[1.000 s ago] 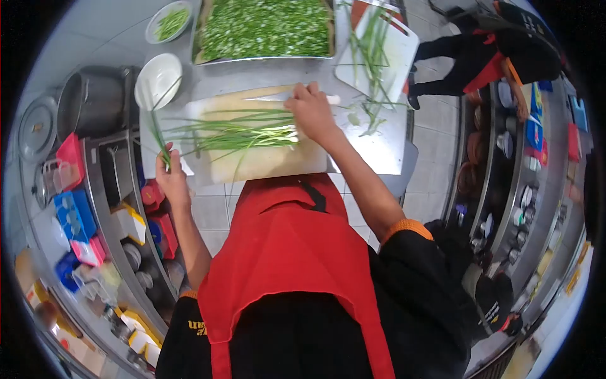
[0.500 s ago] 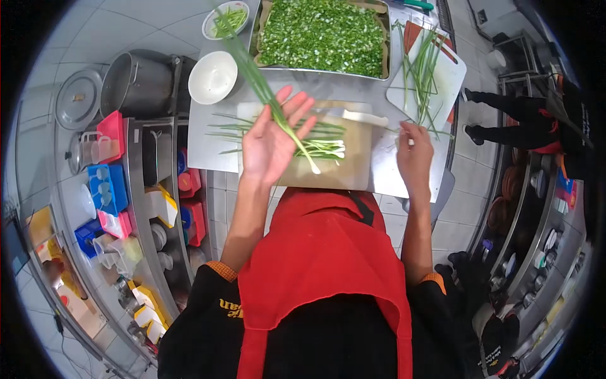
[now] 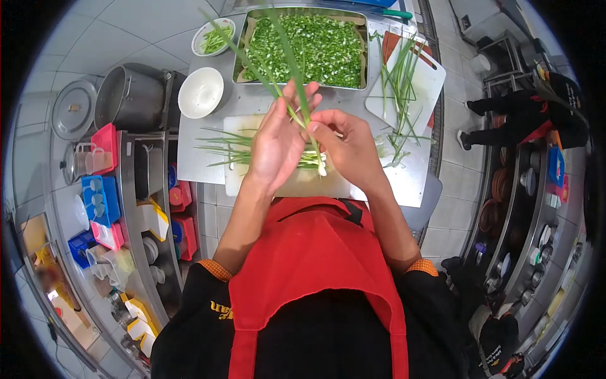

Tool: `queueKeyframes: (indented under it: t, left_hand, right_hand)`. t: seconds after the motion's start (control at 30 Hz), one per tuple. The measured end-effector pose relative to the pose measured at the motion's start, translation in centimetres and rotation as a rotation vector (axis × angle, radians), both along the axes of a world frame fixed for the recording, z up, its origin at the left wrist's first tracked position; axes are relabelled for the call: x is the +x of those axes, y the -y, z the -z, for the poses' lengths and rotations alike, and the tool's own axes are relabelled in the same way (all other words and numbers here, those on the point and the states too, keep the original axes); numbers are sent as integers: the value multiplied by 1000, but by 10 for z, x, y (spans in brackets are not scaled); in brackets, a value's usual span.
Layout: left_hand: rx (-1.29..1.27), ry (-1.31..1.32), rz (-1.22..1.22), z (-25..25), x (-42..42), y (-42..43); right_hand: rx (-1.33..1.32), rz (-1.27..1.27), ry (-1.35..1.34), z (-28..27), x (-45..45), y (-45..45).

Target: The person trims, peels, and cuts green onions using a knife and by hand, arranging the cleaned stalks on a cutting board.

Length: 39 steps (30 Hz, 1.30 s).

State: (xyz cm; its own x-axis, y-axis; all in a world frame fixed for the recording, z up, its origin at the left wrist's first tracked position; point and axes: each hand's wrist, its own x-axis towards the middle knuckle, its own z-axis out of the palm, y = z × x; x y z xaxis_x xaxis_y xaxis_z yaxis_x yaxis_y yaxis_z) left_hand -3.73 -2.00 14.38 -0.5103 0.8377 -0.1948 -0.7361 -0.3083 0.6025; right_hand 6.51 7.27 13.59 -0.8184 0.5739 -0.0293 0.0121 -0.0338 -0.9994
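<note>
Pinching one spring onion [image 3: 292, 63] near its white end, the right hand [image 3: 350, 148] had fingers closed; the left hand [image 3: 281, 148] lay half-open, palm up, stalk across its fingers. Stalk was above the cutting board [image 3: 315, 186]: long axis 11-to-5, leaves to 11 o'clock, bulb to 5. Pile of stalks [image 3: 230, 150] on the board ran 9-to-3, bulbs at 3, too overlapped to count. Around the board: one tray [image 3: 341, 88] of chopped greens at 12, two bowls [image 3: 201, 93] at 10 and 11, one white board [image 3: 431, 79] bearing stalks at 2.
</note>
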Motion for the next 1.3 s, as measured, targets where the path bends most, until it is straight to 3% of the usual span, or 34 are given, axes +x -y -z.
queueKeyframes:
  t: [0.07,0.17,0.4,0.57,0.8,0.9,1.17,1.3]
  left_hand:
    - [-113,-116,-31,-5,1,-1]
    - [-229,-286,-20,4,-6,1]
    - [-206,-207,-84,-4,-5,-4]
    - [-224,-341,52,2,-15,-5]
    - [-208,-253,21,-4,-13,-10]
    - [-289,-439,23,0,-10,-12]
    - [-275,-342,-138,2,-12,-14]
    - [-245,-258,-195,4,-13,-15]
  right_hand:
    - [-246,18,21,0,-1,-4]
    - [-330,59,71,-7,-2,-7]
    - [-510,29,-79,1,1,-16]
    - [-687,-73,-144,2,3,-17]
    - [-769,-21,-160,5,6,-20]
    - [-595,11,-55,5,5,-18]
    - [-710,288,-306,5,1,-15]
    - [-703,270,-381,12,4,-19]
